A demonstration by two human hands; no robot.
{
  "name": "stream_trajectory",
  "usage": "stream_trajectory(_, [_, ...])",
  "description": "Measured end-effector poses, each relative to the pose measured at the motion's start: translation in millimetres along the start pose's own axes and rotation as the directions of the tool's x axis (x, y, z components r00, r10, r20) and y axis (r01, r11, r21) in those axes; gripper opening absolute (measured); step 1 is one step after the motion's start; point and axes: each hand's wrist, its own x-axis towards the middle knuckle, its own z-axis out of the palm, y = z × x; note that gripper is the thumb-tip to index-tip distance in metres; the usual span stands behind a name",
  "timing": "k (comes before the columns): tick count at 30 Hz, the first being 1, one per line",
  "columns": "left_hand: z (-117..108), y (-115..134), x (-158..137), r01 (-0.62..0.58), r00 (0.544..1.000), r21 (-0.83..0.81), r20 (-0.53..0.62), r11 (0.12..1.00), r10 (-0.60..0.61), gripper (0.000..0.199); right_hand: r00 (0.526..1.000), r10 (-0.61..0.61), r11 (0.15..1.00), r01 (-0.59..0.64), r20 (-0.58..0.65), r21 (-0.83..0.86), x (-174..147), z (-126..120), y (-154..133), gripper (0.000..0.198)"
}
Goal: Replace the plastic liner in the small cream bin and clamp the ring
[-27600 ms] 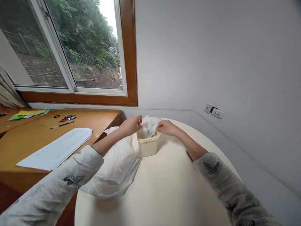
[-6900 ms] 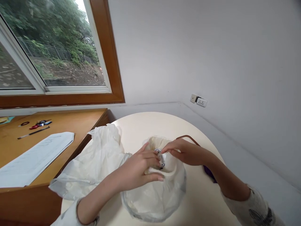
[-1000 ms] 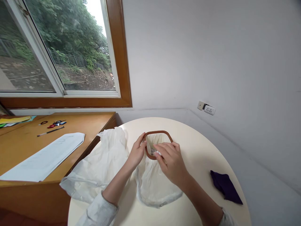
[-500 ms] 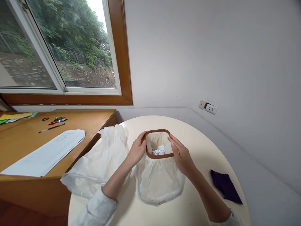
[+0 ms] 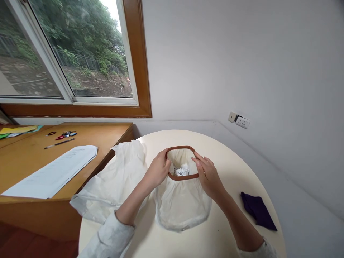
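Note:
A small trash bin stands on the round table, lined with a whitish plastic bag [image 5: 182,204] whose edge hangs loosely down around the outside. On the bin's mouth sits a brown rim ring [image 5: 185,177], roughly rectangular with rounded corners. My left hand [image 5: 158,168] grips the ring's left side, thumb toward the inside. On the right side, my right hand [image 5: 209,173] holds the ring with its thumb and fingers. Crumpled white paper [image 5: 182,170] lies inside the bin. The bin's own wall is hidden by the bag.
Another whitish plastic bag [image 5: 118,179] lies spread at the table's left. Dark purple folded cloth [image 5: 258,211] rests near the right edge. The wooden desk [image 5: 107,138] holds paper sheets [image 5: 53,175], a pen [image 5: 59,143] and scissors [image 5: 64,135]. A wall with a socket [image 5: 242,122] stands behind.
My left thumb has shifted slightly over the ring's left side. Both hands keep their hold, and the bin stays in place. The view has tilted slightly.

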Motion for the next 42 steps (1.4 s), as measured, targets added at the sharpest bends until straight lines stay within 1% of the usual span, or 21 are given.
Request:
stream_trajectory(7, [-1.6, 2.2, -0.6, -0.005, 1.0, 0.029, 0.01, 1.0, 0.005, 0.041, 1.0, 0.001, 1.0, 0.0, 0.026, -0.012, -0.8, -0.5, -1.2, 0.041])
stream_trajectory(16, [-1.2, -0.5, -1.5, -0.004, 1.0, 0.056, 0.018, 0.998, 0.003, 0.044, 1.0, 0.003, 1.0, -0.003, -0.004, 0.02, -2.8, 1.7, -0.7, 0.04])
stream_trajectory(21, [-2.8, 0.8, 0.8, 0.0, 0.999, 0.135, 0.051, 0.991, -0.007, 0.04, 0.999, 0.024, 0.998, -0.025, 0.023, 0.05, 12.6, -6.5, 4.4, 0.036])
stream_trajectory(23, [-3.6, 2.6, 1.6, -0.002, 0.997, 0.158, 0.075, 0.987, -0.01, 0.038, 0.998, 0.027, 0.997, -0.031, 0.057, 0.067, 24.1, -8.9, 8.8, 0.038])
stream_trajectory(27, [-4.4, 5.4, 1.8, 0.018, 0.994, 0.18, 0.1, 0.984, -0.037, 0.037, 0.974, 0.044, 0.994, -0.064, 0.221, 0.088, 43.2, -8.1, 17.1, 0.048])
stream_trajectory(31, [-2.9, 5.5, 1.4, 0.031, 0.993, 0.172, 0.104, 0.985, -0.05, 0.04, 0.944, 0.058, 0.993, -0.088, 0.323, 0.08, 46.7, -3.9, 22.8, 0.053])
stream_trajectory(34, [-1.4, 4.1, 1.2, 0.046, 0.993, 0.162, 0.101, 0.986, -0.063, 0.042, 0.938, 0.054, 0.995, -0.081, 0.342, 0.065, 43.3, -1.4, 25.7, 0.052])
stream_trajectory(38, [0.1, 1.6, 1.4, 0.049, 0.993, 0.144, 0.097, 0.988, -0.063, 0.043, 0.944, 0.049, 0.997, -0.064, 0.326, 0.035, 39.9, 0.2, 26.1, 0.05])
stream_trajectory(42, [1.2, 0.5, 2.5, 0.053, 0.992, 0.169, 0.105, 0.984, -0.071, 0.044, 0.949, 0.069, 0.996, -0.085, 0.306, 0.039, 40.1, 1.4, 22.8, 0.048])
